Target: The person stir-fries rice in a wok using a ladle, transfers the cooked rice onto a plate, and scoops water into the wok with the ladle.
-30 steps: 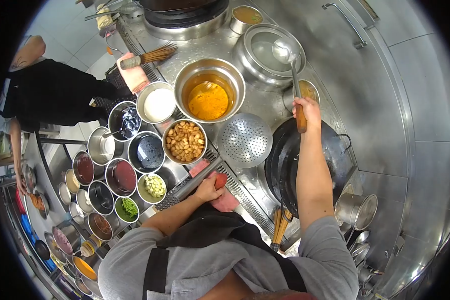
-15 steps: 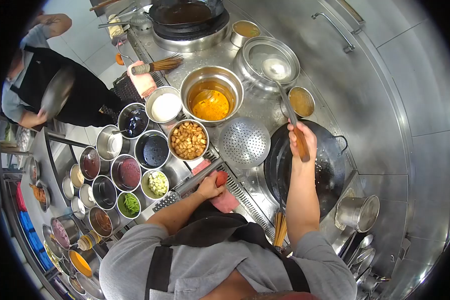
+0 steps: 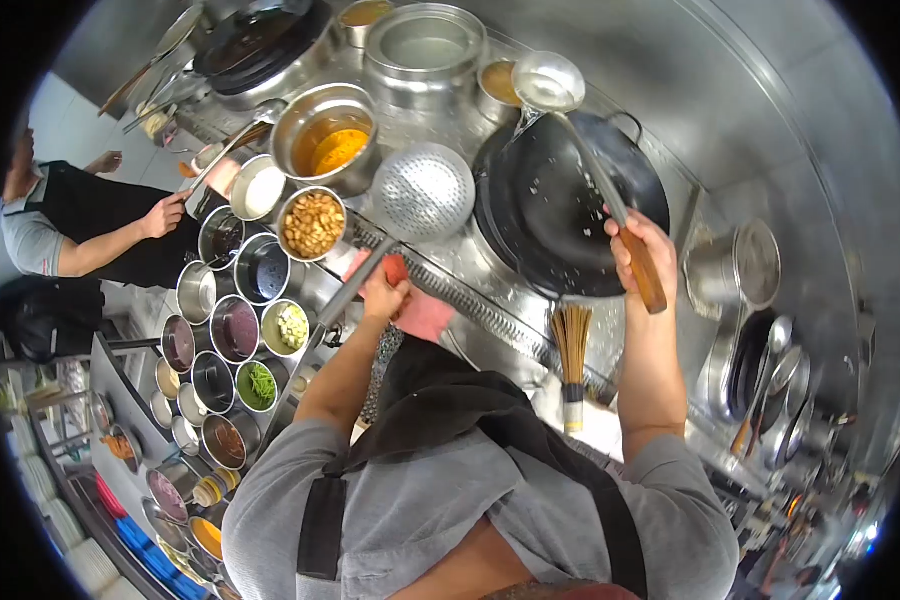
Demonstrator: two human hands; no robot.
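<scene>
My right hand (image 3: pixel 642 252) is wrapped round the wooden handle of a ladle (image 3: pixel 548 84). The ladle's metal bowl is over the far edge of a black wok (image 3: pixel 570 205), and what looks like clear liquid runs off it. Bits of white stuff dot the wok's inside. Closed fingers of my left hand (image 3: pixel 384 294) grip a bunched red cloth (image 3: pixel 396 268). A pinker part of cloth lies on the counter beside that hand. Past my left hand runs the long handle of a perforated strainer (image 3: pixel 424 192), which rests left of the wok.
A pot of orange oil (image 3: pixel 325 140), a bowl of fried chunks (image 3: pixel 313 224) and a water pot (image 3: pixel 425 50) stand beyond the strainer. Several ingredient pots (image 3: pixel 236 328) crowd the left. A bamboo brush (image 3: pixel 572 350) is near me. A co-worker (image 3: pixel 100 220) reaches in with a ladle.
My right hand has brought the ladle from the water pot to the wok's far edge. My left hand keeps the red cloth. The view has turned, and the co-worker now extends a ladle toward the pots.
</scene>
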